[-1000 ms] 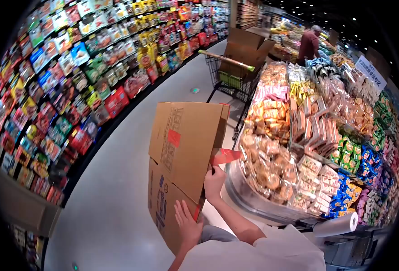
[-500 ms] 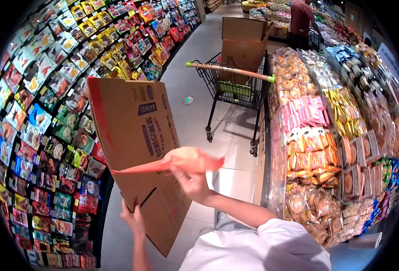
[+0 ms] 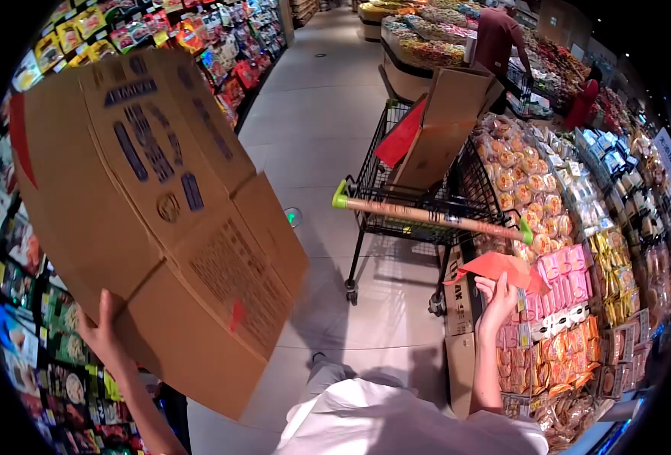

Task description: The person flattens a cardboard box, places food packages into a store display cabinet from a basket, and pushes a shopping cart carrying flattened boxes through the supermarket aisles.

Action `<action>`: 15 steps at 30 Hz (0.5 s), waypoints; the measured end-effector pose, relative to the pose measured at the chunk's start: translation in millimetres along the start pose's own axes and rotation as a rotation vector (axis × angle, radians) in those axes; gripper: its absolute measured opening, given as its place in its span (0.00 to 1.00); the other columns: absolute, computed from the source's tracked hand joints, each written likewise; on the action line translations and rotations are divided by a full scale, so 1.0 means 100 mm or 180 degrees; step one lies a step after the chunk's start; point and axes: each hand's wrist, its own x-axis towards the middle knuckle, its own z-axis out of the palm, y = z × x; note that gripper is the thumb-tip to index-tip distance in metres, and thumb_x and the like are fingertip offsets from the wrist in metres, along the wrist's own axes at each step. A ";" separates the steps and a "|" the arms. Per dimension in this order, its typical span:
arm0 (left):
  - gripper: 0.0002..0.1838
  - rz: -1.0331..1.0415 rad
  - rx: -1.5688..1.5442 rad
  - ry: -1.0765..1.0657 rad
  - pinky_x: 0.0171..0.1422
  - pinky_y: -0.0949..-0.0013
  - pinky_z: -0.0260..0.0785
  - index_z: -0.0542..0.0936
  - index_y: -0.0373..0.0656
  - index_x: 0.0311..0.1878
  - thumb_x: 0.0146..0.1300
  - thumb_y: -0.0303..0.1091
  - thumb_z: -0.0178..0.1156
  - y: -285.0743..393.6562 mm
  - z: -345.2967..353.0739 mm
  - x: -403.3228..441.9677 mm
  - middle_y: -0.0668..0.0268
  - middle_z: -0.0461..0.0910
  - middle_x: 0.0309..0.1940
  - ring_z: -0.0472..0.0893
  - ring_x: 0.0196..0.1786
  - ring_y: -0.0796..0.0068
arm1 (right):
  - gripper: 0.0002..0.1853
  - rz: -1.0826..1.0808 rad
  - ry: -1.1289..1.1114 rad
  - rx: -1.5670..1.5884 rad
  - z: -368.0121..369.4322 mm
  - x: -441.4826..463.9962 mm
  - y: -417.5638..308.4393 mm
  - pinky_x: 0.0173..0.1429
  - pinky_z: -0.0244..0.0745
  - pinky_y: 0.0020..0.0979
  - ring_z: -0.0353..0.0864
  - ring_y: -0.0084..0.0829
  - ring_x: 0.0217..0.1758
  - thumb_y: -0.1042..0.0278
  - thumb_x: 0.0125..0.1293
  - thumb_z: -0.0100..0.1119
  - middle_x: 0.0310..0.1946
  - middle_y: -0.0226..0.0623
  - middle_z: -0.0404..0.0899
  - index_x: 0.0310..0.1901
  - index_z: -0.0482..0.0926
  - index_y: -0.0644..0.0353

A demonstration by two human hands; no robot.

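Note:
My left hand (image 3: 105,337) grips the lower left edge of a big flattened cardboard box (image 3: 149,220), with the thumb on its face. The box is tilted, creased and printed in dark blue, and a red strip (image 3: 21,140) shows at its upper left. My right hand (image 3: 495,309) is off to the right, fingers closed on a torn piece of red paper (image 3: 502,267). That paper is in front of the pink snack packs (image 3: 561,277), apart from the box.
A black shopping cart (image 3: 426,216) stands ahead, carrying folded cardboard (image 3: 445,129) and a red piece (image 3: 400,136). Shelves of packaged snacks (image 3: 62,322) line the left side, snack bins (image 3: 555,334) the right. Another person (image 3: 497,42) stands at the back right.
The red paper has come away from the cardboard in my right hand, which has moved right. The cardboard has swung left and turned more face-on. The view has shifted.

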 end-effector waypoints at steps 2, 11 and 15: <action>0.19 0.0092 -0.0291 -0.0065 0.47 0.75 0.65 0.72 0.34 0.48 0.54 0.32 0.59 -0.05 0.53 0.75 0.65 0.75 0.41 0.73 0.43 0.77 | 0.13 -0.0239 0.0298 0.0036 0.34 0.10 -0.03 0.34 0.75 0.26 0.79 0.34 0.30 0.66 0.66 0.41 0.31 0.46 0.74 0.41 0.66 0.71; 0.14 0.0874 -0.1394 -0.0829 0.48 0.78 0.64 0.76 0.35 0.43 0.53 0.28 0.58 0.02 3.72 2.58 0.66 0.76 0.40 0.74 0.41 0.80 | 0.08 -0.1136 0.1617 0.0218 1.76 0.72 0.51 0.51 0.72 0.33 0.74 0.31 0.40 0.74 0.63 0.41 0.37 0.45 0.72 0.35 0.67 0.72; 0.16 0.1031 -0.1247 -0.1134 0.47 0.78 0.64 0.77 0.36 0.42 0.50 0.31 0.61 0.23 4.87 2.76 0.65 0.77 0.37 0.75 0.39 0.80 | 0.08 -0.0952 0.1849 0.0073 2.14 0.82 0.78 0.41 0.69 0.26 0.71 0.26 0.34 0.75 0.63 0.44 0.33 0.39 0.71 0.38 0.70 0.72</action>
